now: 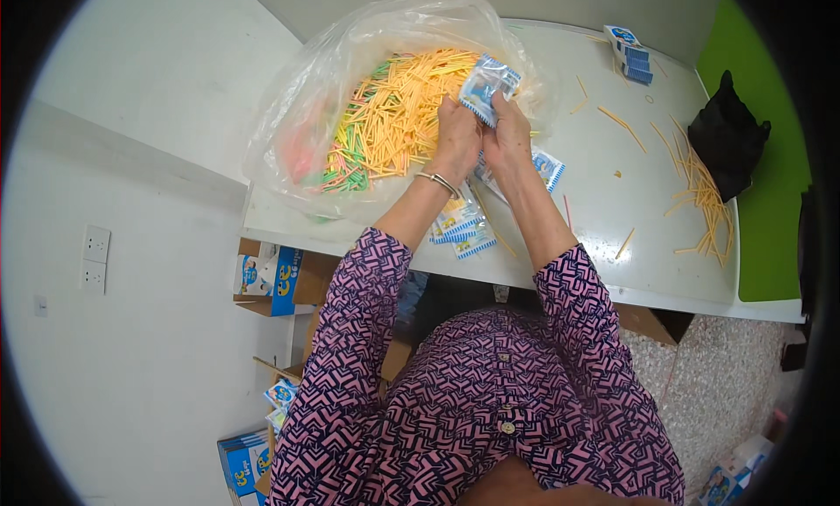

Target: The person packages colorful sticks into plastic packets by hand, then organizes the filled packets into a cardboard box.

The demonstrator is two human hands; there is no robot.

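My right hand (pixel 510 134) is closed on a small clear and blue-printed plastic packet (pixel 488 84), its thumb lying on the front. My left hand (pixel 457 140) is closed against the packet's lower edge, its fingertips partly hidden. Just beyond and left of them, a big clear plastic bag (pixel 293 95) lies open, full of thin sticks (pixel 407 108), mostly yellow with some green and pink. More printed packets (pixel 462 226) lie overlapped on the table below my hands. Another packet (pixel 549 169) shows partly behind my right wrist.
Loose yellow sticks (pixel 700 195) lie on the right of the white table (pixel 604 235), beside a black bag (pixel 731 134). A stack of blue packets (pixel 630 55) stands at the back right. Blue cartons (pixel 284 280) sit below the table's left end, beside a white wall (pixel 157 244).
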